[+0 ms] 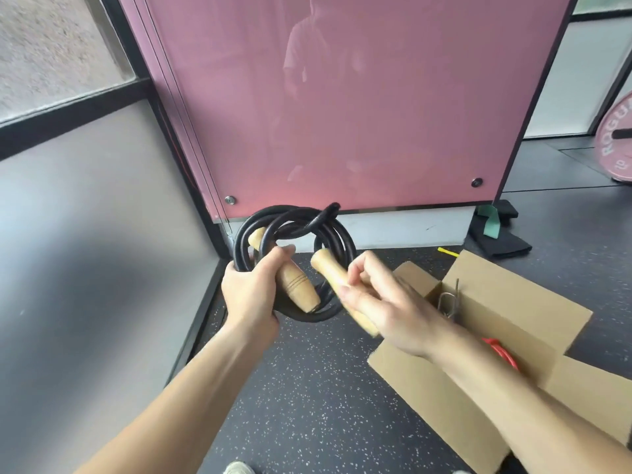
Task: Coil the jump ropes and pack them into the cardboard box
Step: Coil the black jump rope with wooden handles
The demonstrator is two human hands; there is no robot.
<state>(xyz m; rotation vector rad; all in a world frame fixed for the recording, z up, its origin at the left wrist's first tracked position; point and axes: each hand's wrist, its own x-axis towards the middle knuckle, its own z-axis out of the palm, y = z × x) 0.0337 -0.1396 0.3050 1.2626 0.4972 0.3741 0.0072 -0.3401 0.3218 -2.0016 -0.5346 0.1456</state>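
Jump rope (309, 317), black with wooden handles: coiled into several loops and held in the air above the floor (307, 388), to the left of the cardboard box (506, 302), not in it.

Left grip (251, 289): fingers curled round the left side of the coil. It also clamps the first handle (295, 283), which lies slanting across the loops with its thick end down and to the right.

Right grip (383, 302): fingers curled round the lower part of the second handle (326, 270). The handle's free end points up and left toward the coil. Fingertips are blurred. One bend of rope sticks up at the top right of the coil.

Cardboard box: stands on the dark speckled floor at lower right, flaps open. The right forearm crosses over it. Inside are a red item (502, 354), partly hidden by the forearm, and a bent metal wire piece (448, 301) near the far wall; cannot tell what either is.

Behind: pink panel (342, 114). Pink weight plate (615, 142) at the right edge.
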